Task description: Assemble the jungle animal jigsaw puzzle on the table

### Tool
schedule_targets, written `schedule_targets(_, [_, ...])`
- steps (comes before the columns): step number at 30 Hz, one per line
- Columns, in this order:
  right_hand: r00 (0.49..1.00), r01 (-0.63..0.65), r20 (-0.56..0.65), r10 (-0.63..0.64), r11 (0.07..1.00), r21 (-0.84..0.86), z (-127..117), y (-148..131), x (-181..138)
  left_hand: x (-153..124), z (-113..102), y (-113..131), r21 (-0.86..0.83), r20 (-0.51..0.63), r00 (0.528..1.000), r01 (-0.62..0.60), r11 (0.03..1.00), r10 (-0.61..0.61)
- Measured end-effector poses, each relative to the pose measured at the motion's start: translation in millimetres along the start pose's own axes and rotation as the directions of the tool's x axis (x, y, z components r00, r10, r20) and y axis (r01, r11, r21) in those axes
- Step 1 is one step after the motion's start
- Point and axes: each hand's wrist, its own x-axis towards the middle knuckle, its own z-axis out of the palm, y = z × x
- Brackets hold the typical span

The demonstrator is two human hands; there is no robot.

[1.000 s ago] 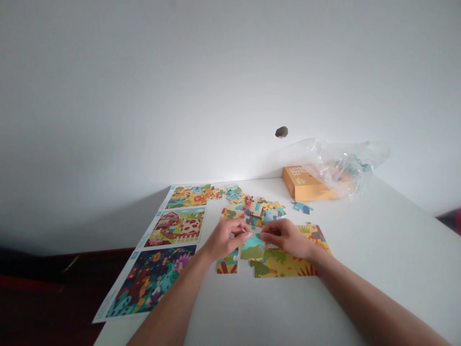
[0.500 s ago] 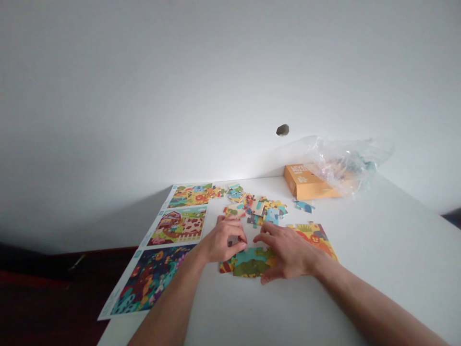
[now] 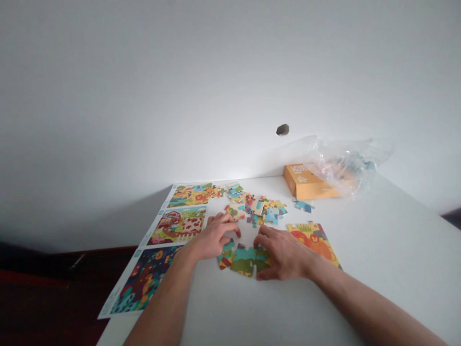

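1. The left hand [image 3: 211, 238] has its thumb and index finger parted, with bare tabletop between the tips; it appears to hold nothing.
2. The right hand [image 3: 284, 252] lies with its fingers and thumb spread across a green-and-yellow puzzle piece [image 3: 262, 259], covering part of it. Whether they grip its edges cannot be told.
3. Just below the left thumb is a teal-and-red piece [image 3: 225, 257], lying flat.
4. Between the two sets of fingers, slightly nearer the person, lies a green-hill piece [image 3: 242, 263]. It is beside the teal-and-red piece on its left; on its right, a narrow slit shows at the lower part of the seam with the piece beneath the right fingers.
5. To the right of the right fingers, past the knuckles, lies a lion section [image 3: 317, 245], partly hidden by the right hand and wrist.
6. Beyond both sets of fingertips is a pile of loose pieces [image 3: 257, 207], some overlapping. A separate blue piece [image 3: 304, 206] lies farther right.
7. Left of the left fingers is a sheet [image 3: 176, 228] printed with three pictures, its lower part behind the left forearm.
8. Farthest from the fingers, at the back right of the white table [image 3: 230, 312], an orange box [image 3: 297, 180] sits under a clear plastic bag [image 3: 345, 163].
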Motion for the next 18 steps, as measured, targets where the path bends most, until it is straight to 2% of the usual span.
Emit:
schedule_targets(3, [1.000,-0.006,-0.004,0.006,1.000,0.009,1,1,0,0,0,-2,0.002,-0.034,0.999,-0.001,1.000,0.001])
schedule_targets(6, [1.000,-0.011,0.001,0.011,1.000,0.008,2,1,1,1,1,7,-0.026,-0.047,0.999,-0.025,0.999,0.024])
schedule_targets(9, [1.000,-0.030,-0.009,0.030,1.000,-0.007,1,1,2,2,4,20,-0.056,0.052,0.997,-0.060,0.997,0.063])
schedule_targets(12, [0.999,-0.038,-0.010,0.038,0.999,-0.029,0,1,2,3,8,26,-0.062,0.102,0.993,-0.045,0.997,0.052])
schedule_targets(18, [1.000,-0.025,-0.006,0.025,0.998,-0.055,1,4,2,3,10,24,-0.003,0.044,0.999,0.009,1.000,-0.009])
